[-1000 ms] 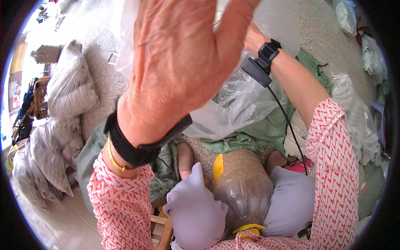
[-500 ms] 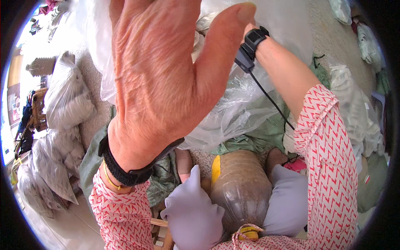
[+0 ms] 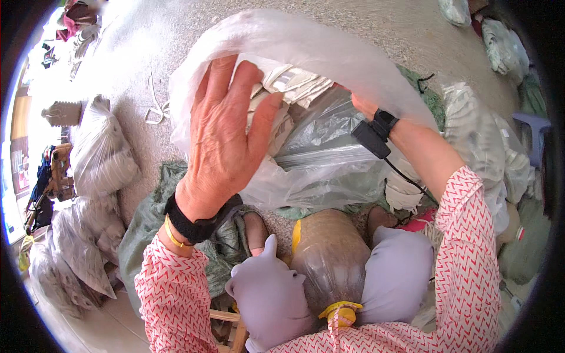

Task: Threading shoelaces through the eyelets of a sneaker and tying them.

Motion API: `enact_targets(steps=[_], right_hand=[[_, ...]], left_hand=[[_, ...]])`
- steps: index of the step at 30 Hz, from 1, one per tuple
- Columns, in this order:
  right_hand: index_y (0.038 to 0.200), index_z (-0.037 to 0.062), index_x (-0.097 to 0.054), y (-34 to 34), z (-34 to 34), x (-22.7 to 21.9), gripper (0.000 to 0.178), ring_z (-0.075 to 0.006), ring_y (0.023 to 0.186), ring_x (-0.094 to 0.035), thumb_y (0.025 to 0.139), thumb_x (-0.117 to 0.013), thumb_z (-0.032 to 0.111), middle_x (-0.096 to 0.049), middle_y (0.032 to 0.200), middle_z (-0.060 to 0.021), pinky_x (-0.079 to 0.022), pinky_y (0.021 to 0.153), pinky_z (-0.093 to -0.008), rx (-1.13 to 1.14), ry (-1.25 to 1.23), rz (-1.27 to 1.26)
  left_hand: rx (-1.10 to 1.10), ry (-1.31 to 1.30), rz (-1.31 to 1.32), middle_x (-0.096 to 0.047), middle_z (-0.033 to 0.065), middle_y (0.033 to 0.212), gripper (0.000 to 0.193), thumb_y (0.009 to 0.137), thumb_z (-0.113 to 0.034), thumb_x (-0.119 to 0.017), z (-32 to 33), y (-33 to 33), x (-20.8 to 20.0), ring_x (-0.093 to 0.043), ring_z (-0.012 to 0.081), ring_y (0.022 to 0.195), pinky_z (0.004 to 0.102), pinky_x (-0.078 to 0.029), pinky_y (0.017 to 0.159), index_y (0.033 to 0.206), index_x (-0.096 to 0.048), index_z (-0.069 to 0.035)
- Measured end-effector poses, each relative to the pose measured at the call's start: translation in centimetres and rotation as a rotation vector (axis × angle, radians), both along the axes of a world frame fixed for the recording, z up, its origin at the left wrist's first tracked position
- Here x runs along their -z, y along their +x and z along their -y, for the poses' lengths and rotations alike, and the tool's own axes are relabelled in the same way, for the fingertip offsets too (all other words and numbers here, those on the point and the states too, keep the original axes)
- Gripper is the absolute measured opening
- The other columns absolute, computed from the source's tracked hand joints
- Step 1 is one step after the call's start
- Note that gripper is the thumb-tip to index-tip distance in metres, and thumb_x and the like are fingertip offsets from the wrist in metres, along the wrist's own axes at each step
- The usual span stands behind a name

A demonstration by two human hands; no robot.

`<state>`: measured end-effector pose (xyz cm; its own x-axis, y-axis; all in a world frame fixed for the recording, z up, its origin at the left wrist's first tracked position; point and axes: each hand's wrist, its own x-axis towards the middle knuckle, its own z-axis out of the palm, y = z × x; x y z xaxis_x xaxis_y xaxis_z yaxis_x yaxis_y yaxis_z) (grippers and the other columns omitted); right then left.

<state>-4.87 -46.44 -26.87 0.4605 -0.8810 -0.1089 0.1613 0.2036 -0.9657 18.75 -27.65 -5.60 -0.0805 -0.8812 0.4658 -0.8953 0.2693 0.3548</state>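
Note:
A large translucent plastic bag [image 3: 276, 35] lies in front of me with its mouth spread wide. Inside it are stacks of off-white folded fabric pieces [image 3: 297, 82] and a sheet of clear plastic [image 3: 335, 126]. My left hand [image 3: 226, 126] is open inside the mouth, on the left, over the fabric pieces, its fingers stretched out; the tips of some are hidden. At the bag's right side is my right hand [image 3: 364, 106], partly behind the plastic, with its fingers hidden. A black strap with a cabled device [image 3: 371, 138] sits on the right wrist.
Between my knees stands a brownish see-through container [image 3: 332, 253] with a yellow neck [image 3: 341, 315] tied with string. Filled plastic bags [image 3: 100, 153] stand at left, more white bags [image 3: 477, 135] at right. Green woven sacking [image 3: 153, 223] lies near my left arm; a string [image 3: 156, 112] lies on the floor.
My left hand has come down from close to the camera into the bag's mouth. The bag's rim now arches over both hands, and the fabric pieces show more.

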Motion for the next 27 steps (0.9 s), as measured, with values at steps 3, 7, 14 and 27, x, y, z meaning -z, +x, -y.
enact_targets(steps=[3, 7, 14, 27], right_hand=[[0.137, 0.0133, -0.061, -2.8, -0.3, 0.1, 0.040, -0.0222, 0.115, -0.067, 0.102, -0.069, 0.029, -0.066, 0.132, -0.0063, -0.062, 0.090, -0.0462, -0.039, -0.175, -0.049], [0.139, 0.0136, -0.060, -5.8, -1.4, -0.5, 0.040, -0.0236, 0.118, -0.066, 0.102, -0.069, 0.028, -0.065, 0.134, -0.0063, -0.063, 0.087, -0.0502, -0.093, -0.413, -0.128], [0.139, 0.0140, -0.059, -3.2, -7.2, -13.9, 0.045, -0.0153, 0.113, -0.067, 0.099, -0.074, 0.027, -0.068, 0.128, -0.0016, -0.057, 0.095, -0.0383, -0.360, 0.398, -0.128], [0.131, 0.0037, -0.065, -7.2, -11.7, -23.2, 0.041, -0.0145, 0.107, -0.070, 0.102, -0.067, 0.032, -0.072, 0.121, -0.0037, -0.054, 0.096, -0.0342, -0.721, 0.518, 0.012]], left_hand=[[-0.024, 0.037, -0.031, -0.056, 0.0218, 0.114, 0.022, 0.095, -0.015, -0.065, 0.2, -0.1, -0.8, -0.053, 0.0434, 0.105, 0.0497, -0.043, 0.091, 0.108, -0.059, 0.001], [-0.039, 0.093, -0.117, -0.055, 0.0199, 0.110, 0.023, 0.098, -0.017, -0.063, 0.3, -0.6, -1.2, -0.053, 0.0410, 0.105, 0.0476, -0.044, 0.092, 0.108, -0.058, 0.002], [-0.053, 0.233, -0.346, -0.058, 0.0197, 0.121, 0.027, 0.105, -0.024, -0.058, -1.3, -0.5, -2.1, -0.056, 0.0384, 0.116, 0.0427, -0.044, 0.102, 0.110, -0.058, 0.002], [0.217, 0.864, -0.937, -0.059, 0.0126, 0.139, 0.057, 0.105, -0.048, -0.058, -12.2, -3.8, -10.2, -0.054, 0.0227, 0.131, 0.0418, -0.041, 0.113, 0.140, -0.053, -0.003]])
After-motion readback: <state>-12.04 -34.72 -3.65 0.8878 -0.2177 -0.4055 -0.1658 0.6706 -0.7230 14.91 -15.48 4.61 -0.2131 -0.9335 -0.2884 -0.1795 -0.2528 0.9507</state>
